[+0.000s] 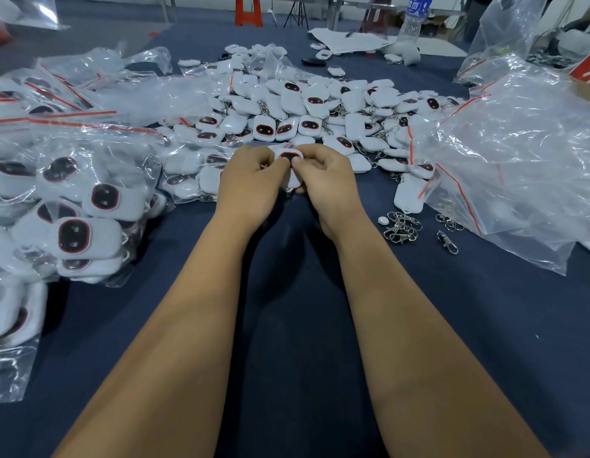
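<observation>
In the head view, both hands meet over the middle of the dark blue tabletop (287, 325). The left hand (250, 183) and the right hand (323, 180) each curl round a single white fob (288, 157). The thumbs pinch its near edge, so its dark, red-rimmed face points up toward the camera, probably for checking or for fitting a part. What the fingers do underneath is hidden. The fob is lifted just in front of the loose pile of fobs (303, 117), which lies within easy reach as the supply.

To the left lie sealed bags of fobs (88, 209), seemingly the finished lot set aside. To the right, crumpled empty bags (518, 160) wait near the working hand. A small heap of metal clasps (401, 228) sits between those bags and the right forearm, close enough to pick from. A water bottle (414, 18) and papers (349, 39) stand at the far end, well apart from the work.
</observation>
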{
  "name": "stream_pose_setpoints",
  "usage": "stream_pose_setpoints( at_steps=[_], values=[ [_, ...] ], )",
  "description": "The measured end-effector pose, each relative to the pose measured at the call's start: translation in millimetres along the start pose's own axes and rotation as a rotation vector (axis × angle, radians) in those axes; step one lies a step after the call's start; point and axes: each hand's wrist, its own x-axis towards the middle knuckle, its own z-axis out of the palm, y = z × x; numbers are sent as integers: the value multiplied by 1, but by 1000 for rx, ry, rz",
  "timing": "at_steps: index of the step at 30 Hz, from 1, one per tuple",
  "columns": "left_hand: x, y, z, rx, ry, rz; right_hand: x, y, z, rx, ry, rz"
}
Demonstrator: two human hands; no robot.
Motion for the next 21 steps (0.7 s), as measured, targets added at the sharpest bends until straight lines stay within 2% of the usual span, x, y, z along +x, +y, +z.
stream_pose_setpoints(
  at_steps=[6, 9, 12, 16, 18, 21],
  values=[
    [-1, -2, 1, -16, 20, 4, 0, -2, -2, 68, 25, 34],
    [-1, -3, 2, -92, 74, 1, 1, -4, -1, 178, 143, 55],
    [0, -5, 2, -31, 139, 11, 3, -11, -4, 395, 257, 61],
    [3, -6, 3, 143, 182, 89, 2, -20, -2, 684, 229, 81],
    [3, -5, 4, 151, 187, 121, 0, -19, 8, 660, 218, 78],
    [2, -3, 5, 137, 223, 181, -2, -14, 21, 466, 255, 41]
  ],
)
